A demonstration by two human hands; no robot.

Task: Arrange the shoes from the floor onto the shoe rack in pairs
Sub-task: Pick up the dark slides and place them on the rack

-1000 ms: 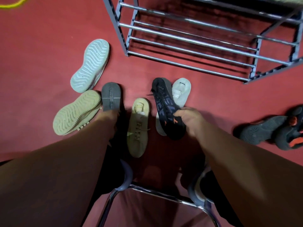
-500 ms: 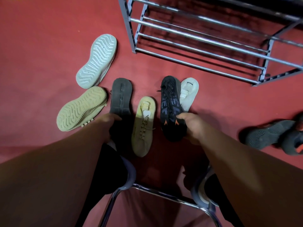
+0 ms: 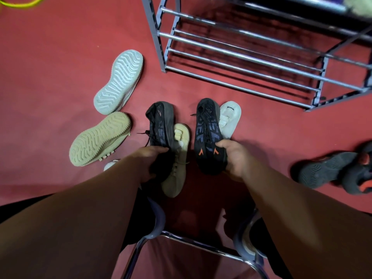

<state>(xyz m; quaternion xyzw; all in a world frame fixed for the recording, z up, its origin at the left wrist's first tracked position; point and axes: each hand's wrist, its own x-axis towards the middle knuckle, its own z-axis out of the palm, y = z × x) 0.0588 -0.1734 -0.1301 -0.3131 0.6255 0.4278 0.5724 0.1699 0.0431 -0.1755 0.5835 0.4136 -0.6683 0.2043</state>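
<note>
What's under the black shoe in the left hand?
A tan lace-up shoe lies on the red floor beneath the black shoe the left hand grips. Its opening, laces and near end show; one long edge is hidden by the black shoe and hand.

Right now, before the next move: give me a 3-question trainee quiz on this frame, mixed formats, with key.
1. True or false: the left hand grips the left black shoe while the right hand grips the right black shoe.
2. Pick one. The pale grey shoe and the far-left tan shoe lie: A) soles showing; B) laces toward the camera; C) on the rack.
3. Fill in: the half-hidden shoe behind the right black shoe is ____ in colour.

Key: 1 true; 2 A; 3 white.
</note>
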